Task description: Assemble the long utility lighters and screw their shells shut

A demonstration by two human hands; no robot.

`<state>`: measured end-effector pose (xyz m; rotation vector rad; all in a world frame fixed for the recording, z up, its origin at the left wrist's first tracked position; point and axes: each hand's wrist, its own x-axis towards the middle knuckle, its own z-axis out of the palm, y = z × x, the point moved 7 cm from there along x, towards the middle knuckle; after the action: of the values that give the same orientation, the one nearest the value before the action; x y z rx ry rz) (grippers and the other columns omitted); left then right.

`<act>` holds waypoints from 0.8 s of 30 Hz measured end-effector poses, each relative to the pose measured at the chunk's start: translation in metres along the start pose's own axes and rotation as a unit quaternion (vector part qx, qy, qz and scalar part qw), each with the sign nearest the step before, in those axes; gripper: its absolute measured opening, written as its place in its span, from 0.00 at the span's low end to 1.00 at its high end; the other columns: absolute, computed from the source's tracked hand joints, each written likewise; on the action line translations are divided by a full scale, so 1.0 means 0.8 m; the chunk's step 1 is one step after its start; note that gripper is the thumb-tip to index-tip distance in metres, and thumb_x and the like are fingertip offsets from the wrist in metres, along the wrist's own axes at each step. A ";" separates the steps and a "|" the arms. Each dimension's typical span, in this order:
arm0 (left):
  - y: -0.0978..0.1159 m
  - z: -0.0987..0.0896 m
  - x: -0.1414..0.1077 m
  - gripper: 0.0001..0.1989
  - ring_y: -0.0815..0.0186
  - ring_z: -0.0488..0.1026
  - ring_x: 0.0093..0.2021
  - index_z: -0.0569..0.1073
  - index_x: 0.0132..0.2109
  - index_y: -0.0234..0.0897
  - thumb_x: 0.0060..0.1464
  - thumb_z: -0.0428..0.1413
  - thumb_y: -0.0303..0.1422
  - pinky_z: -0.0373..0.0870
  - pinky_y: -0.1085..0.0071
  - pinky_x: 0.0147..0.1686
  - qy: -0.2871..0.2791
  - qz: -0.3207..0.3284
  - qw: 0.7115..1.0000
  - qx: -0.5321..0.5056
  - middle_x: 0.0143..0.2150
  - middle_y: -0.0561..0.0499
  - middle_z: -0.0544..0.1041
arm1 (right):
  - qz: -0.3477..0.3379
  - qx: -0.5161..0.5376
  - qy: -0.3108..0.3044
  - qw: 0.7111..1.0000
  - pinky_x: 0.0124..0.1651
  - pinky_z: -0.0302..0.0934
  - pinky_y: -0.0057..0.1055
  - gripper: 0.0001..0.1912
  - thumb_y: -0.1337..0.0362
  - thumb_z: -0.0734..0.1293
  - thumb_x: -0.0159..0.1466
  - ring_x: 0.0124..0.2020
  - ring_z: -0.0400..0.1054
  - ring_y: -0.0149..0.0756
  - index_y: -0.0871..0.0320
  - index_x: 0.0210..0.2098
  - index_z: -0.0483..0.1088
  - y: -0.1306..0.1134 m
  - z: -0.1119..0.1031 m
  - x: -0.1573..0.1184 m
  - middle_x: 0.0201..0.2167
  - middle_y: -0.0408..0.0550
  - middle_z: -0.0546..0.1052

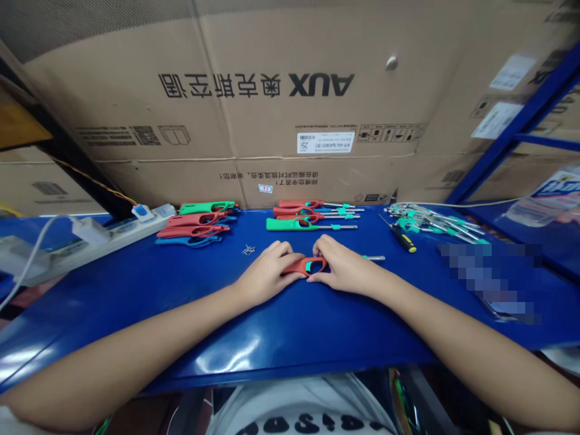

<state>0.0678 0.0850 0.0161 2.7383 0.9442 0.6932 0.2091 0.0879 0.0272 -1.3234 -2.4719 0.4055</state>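
Over the middle of the blue table, my left hand grips the rear of a red long-necked lighter, thumb on its near side. My right hand is closed round its front, by the finger loop and teal trigger. A metal tube shows past my right hand, apparently the lighter's own; my hand hides the join. Just behind lie several red and green lighters with metal tubes. Left of them is a pile of red, green and blue lighter handles with no tubes showing. Small metal pieces, perhaps screws, lie near my left hand.
At the right are a heap of metal tubes with teal parts, a yellow-and-black screwdriver and a blurred-out flat object. A white power strip with plugs runs along the left. A large cardboard sheet stands behind the table.
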 end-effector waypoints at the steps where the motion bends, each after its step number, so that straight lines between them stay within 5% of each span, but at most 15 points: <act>1: 0.000 0.000 0.000 0.18 0.59 0.66 0.42 0.74 0.55 0.35 0.65 0.54 0.42 0.66 0.63 0.44 0.000 0.000 1.000 0.000 0.43 0.45 0.71 | -0.009 -0.011 0.002 1.000 0.42 0.62 0.34 0.22 0.58 0.77 0.58 0.41 0.66 0.39 0.59 0.40 0.62 -0.001 -0.001 0.000 0.43 0.51 0.69; 10: -0.002 0.002 0.002 0.19 0.58 0.66 0.42 0.75 0.54 0.35 0.65 0.53 0.44 0.66 0.62 0.44 -0.005 -0.006 1.000 -0.003 0.42 0.45 0.72 | -0.023 -0.099 -0.005 0.995 0.45 0.60 0.37 0.21 0.55 0.76 0.59 0.44 0.66 0.45 0.60 0.40 0.65 -0.008 -0.006 0.001 0.42 0.54 0.72; 24: 0.000 -0.001 0.004 0.16 0.56 0.68 0.47 0.72 0.53 0.37 0.65 0.55 0.42 0.66 0.59 0.48 -0.006 -0.015 1.000 -0.007 0.49 0.44 0.74 | -0.029 -0.066 -0.029 0.997 0.40 0.57 0.35 0.18 0.54 0.72 0.62 0.39 0.68 0.44 0.58 0.40 0.64 -0.005 -0.006 0.000 0.39 0.53 0.75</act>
<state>0.0697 0.0868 0.0182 2.7071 0.9713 0.6739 0.2075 0.0864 0.0333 -1.3024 -2.6182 0.2745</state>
